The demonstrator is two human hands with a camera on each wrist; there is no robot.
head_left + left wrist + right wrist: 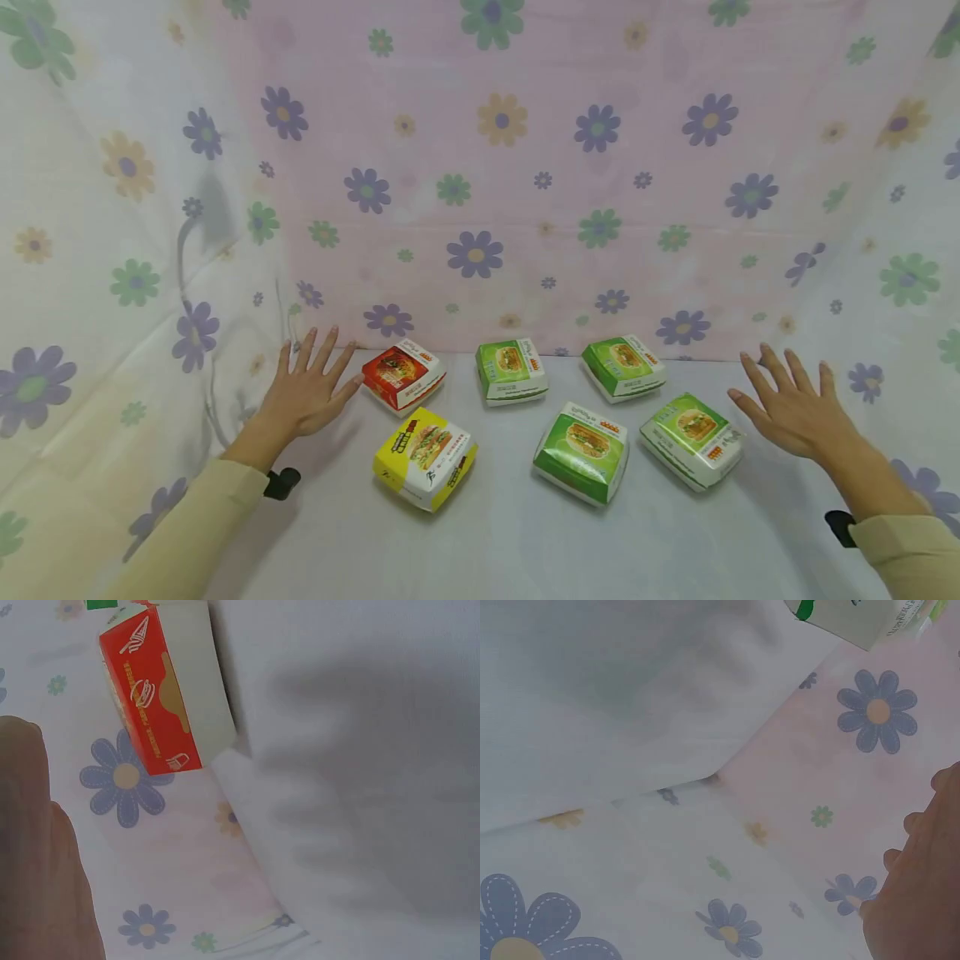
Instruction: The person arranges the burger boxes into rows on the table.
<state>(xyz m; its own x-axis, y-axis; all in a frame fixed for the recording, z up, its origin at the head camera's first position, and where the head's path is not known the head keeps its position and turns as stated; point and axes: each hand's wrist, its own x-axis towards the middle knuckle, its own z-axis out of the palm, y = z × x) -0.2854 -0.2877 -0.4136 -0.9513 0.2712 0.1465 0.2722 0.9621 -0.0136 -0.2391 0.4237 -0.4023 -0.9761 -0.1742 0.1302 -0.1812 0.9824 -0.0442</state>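
Note:
My left hand [309, 392] is spread palm down at the left, fingers straight, its thumb close to a red burger box [403, 375]. A yellow burger box [425, 458] sits nearer to me. My right hand [798, 404], also spread with nothing in it, is nearest to a green burger box [692, 442] at the right. Three more green boxes stand on the table: one at the back middle [512, 372], another at the back right [624, 367], and one in front [582, 452]. In the left wrist view the red box [154, 694] shows its printed side.
A white-covered table [502, 533] carries the boxes. Flower-printed cloth [517, 200] rises behind it and along both sides. A grey cable-like shape [182, 250] shows at the left cloth. Black wrist straps [282, 483] show at the sleeves.

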